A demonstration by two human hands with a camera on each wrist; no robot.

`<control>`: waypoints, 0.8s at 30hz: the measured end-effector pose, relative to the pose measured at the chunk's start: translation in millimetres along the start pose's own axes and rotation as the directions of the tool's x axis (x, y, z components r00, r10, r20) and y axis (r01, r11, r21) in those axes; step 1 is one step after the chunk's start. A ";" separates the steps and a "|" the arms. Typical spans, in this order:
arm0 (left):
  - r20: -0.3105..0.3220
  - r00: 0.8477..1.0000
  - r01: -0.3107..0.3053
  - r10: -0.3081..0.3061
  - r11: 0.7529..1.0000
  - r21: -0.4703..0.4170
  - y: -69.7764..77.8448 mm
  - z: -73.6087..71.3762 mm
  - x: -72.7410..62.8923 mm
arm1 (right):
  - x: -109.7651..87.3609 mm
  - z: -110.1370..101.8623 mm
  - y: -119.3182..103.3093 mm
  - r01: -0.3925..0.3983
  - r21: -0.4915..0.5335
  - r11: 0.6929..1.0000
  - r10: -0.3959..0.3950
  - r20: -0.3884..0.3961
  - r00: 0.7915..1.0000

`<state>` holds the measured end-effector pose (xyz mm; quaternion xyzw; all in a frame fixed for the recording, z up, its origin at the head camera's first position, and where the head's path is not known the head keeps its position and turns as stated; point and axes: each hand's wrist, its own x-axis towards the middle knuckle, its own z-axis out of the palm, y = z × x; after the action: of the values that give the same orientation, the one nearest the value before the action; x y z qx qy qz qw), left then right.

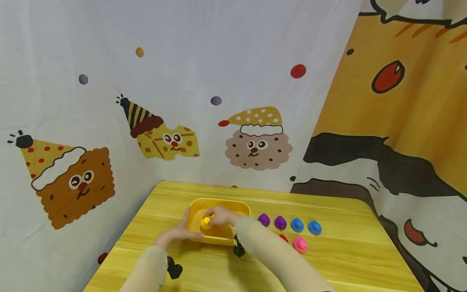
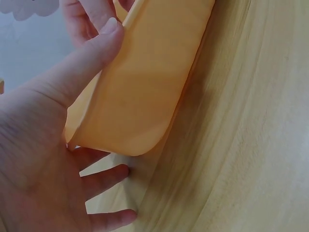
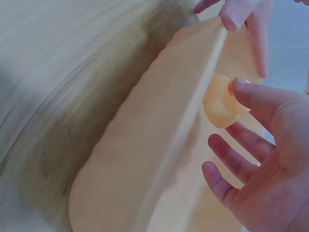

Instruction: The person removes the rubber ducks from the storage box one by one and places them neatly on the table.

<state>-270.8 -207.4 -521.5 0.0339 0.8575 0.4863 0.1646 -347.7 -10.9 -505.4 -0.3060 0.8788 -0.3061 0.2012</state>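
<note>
A yellow plastic bin [image 1: 220, 241] stands on the table. My left hand [image 1: 178, 232] grips its near left corner, the thumb lying along the front rim and the other fingers spread round the left end wall. Inside the bin my right hand [image 1: 220, 215] pinches a small yellow rubber duck [image 3: 219, 104] between thumb and index finger, toward the left end. The right hand's other fingers are loosely bent and apart from the duck. Seen from the left wrist, the bin's outer wall [image 2: 145, 82] hides the duck.
Right of the bin, purple ducks [image 1: 280, 222] and blue ducks [image 1: 297, 224] sit in a row on the wooden table [image 1: 350, 251]. Nearer me are a pink duck [image 1: 300, 245] and a red duck [image 1: 283, 238], the red one partly behind my right sleeve. A printed cloth [image 1: 182, 81] hangs behind the table.
</note>
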 end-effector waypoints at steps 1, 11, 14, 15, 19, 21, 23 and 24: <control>-0.006 1.000 0.001 -0.001 1.000 -0.001 0.9 0.1 -0.1 | -2.0 -2.4 -0.9 0.006 0.004 1.000 -0.006 0.001 1.000; -0.002 1.000 0.013 -0.013 1.000 0.020 0.7 0.8 2.0 | -17.5 -21.6 3.7 0.053 0.061 0.997 -0.054 0.015 0.998; -0.008 1.000 0.027 -0.027 1.000 0.016 1.7 0.2 2.9 | -20.0 -26.7 9.0 0.065 0.038 0.997 -0.065 0.008 0.998; -0.009 0.999 0.033 -0.033 0.999 0.013 -0.7 -0.6 5.7 | -21.1 -28.7 10.5 0.062 0.030 0.998 -0.062 0.007 0.998; -0.009 0.999 0.053 -0.053 0.998 0.024 0.8 -1.6 6.2 | -26.5 -34.6 16.8 0.062 0.011 0.998 -0.062 0.002 0.998; -0.007 0.998 0.061 -0.061 0.997 0.038 3.3 -1.3 3.8 | -31.2 -37.0 17.6 0.058 0.011 0.998 -0.058 0.003 0.998; -0.004 0.998 0.063 -0.063 0.997 0.048 4.7 -0.4 1.7 | -36.2 -38.4 18.6 0.061 -0.004 0.998 -0.061 -0.002 0.998; -0.003 0.998 0.064 -0.064 0.997 0.049 4.4 0.1 1.1 | -39.1 -39.4 18.6 0.061 -0.008 0.998 -0.061 -0.005 0.998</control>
<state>-272.3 -204.7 -518.1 0.0101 0.8701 0.4594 0.1784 -348.1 42.9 -482.3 -0.3329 0.8707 -0.3093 0.1882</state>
